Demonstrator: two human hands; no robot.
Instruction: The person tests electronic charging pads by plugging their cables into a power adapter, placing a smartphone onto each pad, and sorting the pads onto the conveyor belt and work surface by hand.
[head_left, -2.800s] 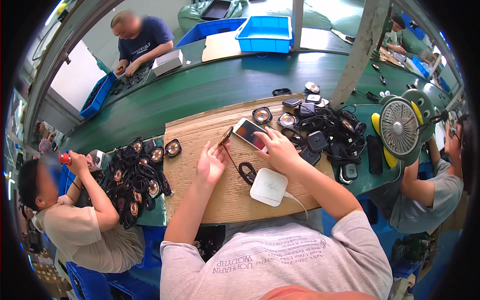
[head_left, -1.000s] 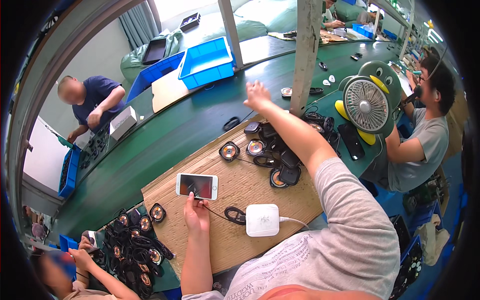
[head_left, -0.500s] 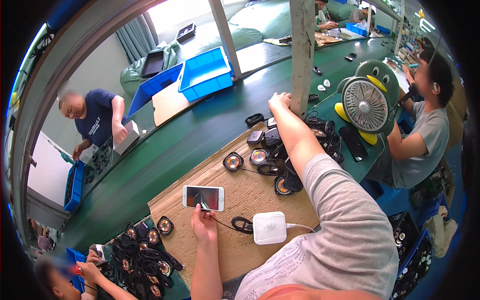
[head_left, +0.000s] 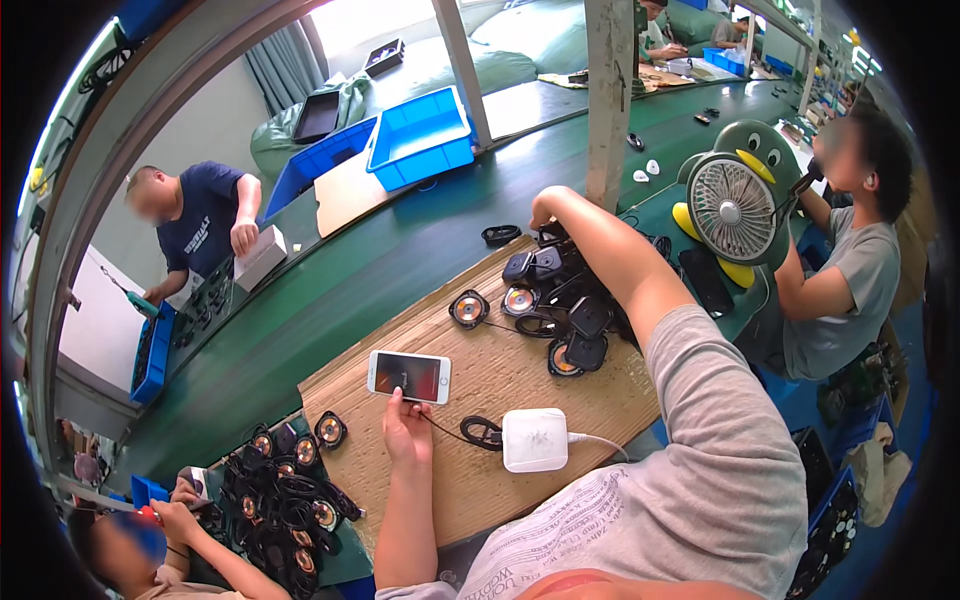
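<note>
My left hand (head_left: 405,425) rests on the cardboard sheet (head_left: 480,370), fingertips pinched at the near edge of a white smartphone (head_left: 408,375) with a lit screen. A thin black cable (head_left: 478,432) runs from under this hand to a small coil beside a white square box (head_left: 535,440). My right arm stretches far out. My right hand (head_left: 548,207) is curled over the far end of a pile of black round charger pads (head_left: 560,295). Its fingers are hidden behind the hand.
A green penguin-shaped desk fan (head_left: 735,205) stands at the right by a seated person (head_left: 850,250). Blue bins (head_left: 420,135) lie across the green table (head_left: 330,300). Another person (head_left: 200,225) works at far left. More black pads (head_left: 285,490) are piled at lower left.
My right hand has come down from mid-air onto the far end of the charger pile. My left hand stays at the phone, which lay under both hands earlier.
</note>
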